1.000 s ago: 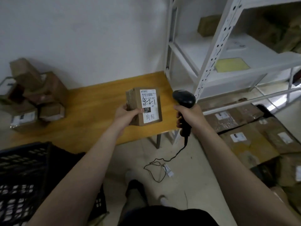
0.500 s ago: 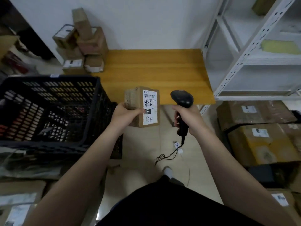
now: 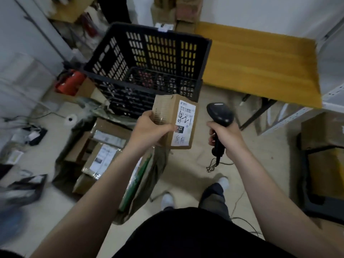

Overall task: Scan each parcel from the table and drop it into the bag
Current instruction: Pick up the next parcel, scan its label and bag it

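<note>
the left hand point(image 3: 149, 129) grips a small brown parcel point(image 3: 168, 116): the thumb lies across its front and touches the lower left of the white label point(image 3: 186, 125), and the other fingers curl round the left side and back. the parcel is held upright in the air, label toward the camera, in front of the near wall of the black crate point(image 3: 149, 58) and just above the open top of the bag point(image 3: 151, 175). the right hand point(image 3: 227, 136) holds the black scanner point(image 3: 219, 114) with its fingers wrapped tight round the handle; the scanner's head stands just right of the parcel, apart from it. whether a finger presses the trigger cannot be told. a thin cable point(image 3: 214, 164) hangs from the foot of the handle to the floor point(image 3: 189, 174). the bag, a dull green sack, lies on the floor under the left forearm and holds several taped boxes point(image 3: 104, 159) with labels up. the crate stands beyond the bag, left of the wooden desk point(image 3: 260, 62). a few cartons point(image 3: 176, 13) are stacked at the desk's far left end by the wall. a white rack point(image 3: 331, 97) stands at the right edge, and a red canister point(image 3: 70, 84) lies left of the crate. the left side is blurred.
</note>
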